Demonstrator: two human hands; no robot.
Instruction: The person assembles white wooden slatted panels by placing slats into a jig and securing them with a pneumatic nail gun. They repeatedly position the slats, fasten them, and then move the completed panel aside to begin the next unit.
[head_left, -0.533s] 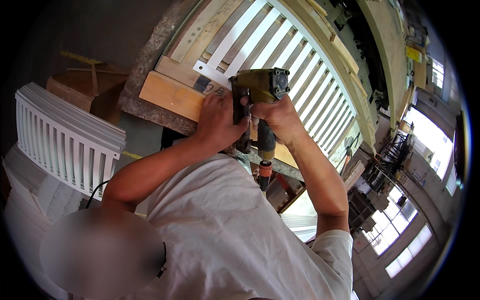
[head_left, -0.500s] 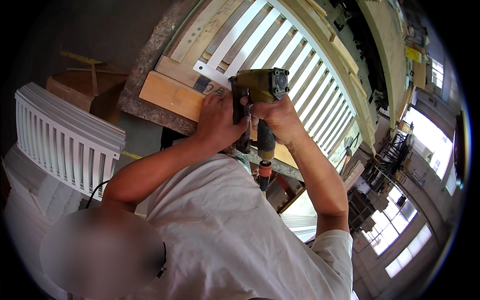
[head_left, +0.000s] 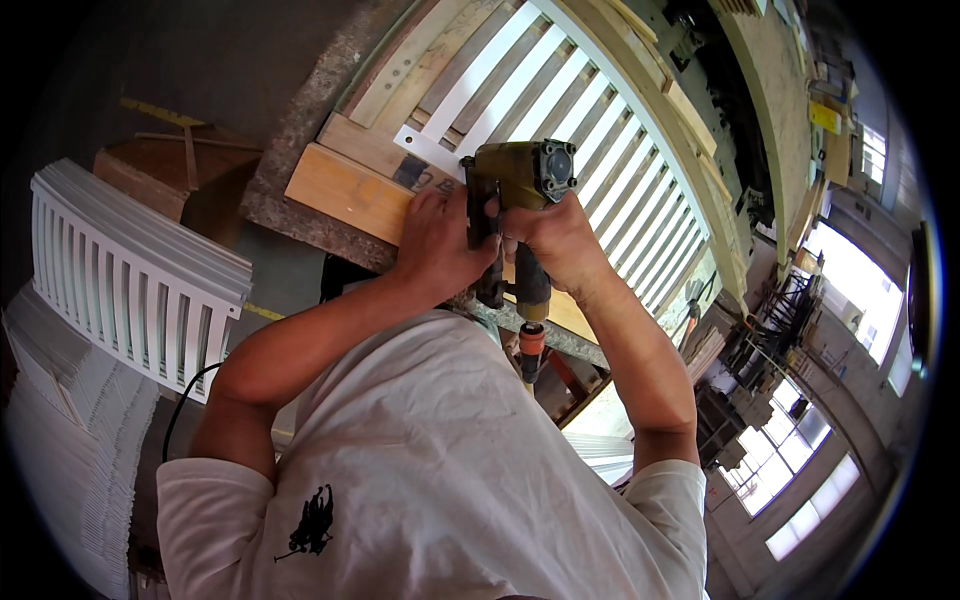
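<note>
white slatted panel (head_left: 590, 120) is laid flat on the stone-topped workbench (head_left: 300, 205), long and curved by the lens, running up-right out of reach. judged stiff along the rails but light; thin slats likely crack if levered, so it is best held by the outer frame, not a slat. a bare timber batten (head_left: 345, 190) is laid along its near edge, stiff, easily gripped at the ends.

nail gun (head_left: 520, 185), olive body, is stood nose-down at the panel's near corner, just beside the batten. judged heavy for its size, rigid, top-heavy; handle is the only sound hold. right hand (head_left: 560, 240) is wrapped closed round the handle. left hand (head_left: 440, 245) is curled against the gun's side and magazine, fingers closed, steadying it.

orange hose coupling (head_left: 530, 345) hangs below the handle, hose beyond it cut off.

hidden: gun nose and the exact contact point are covered by both hands; trigger finger cannot be made out. second white slatted panel (head_left: 130, 280) stands at left, lower part cut off. bench underside is blocked by the torso.
</note>
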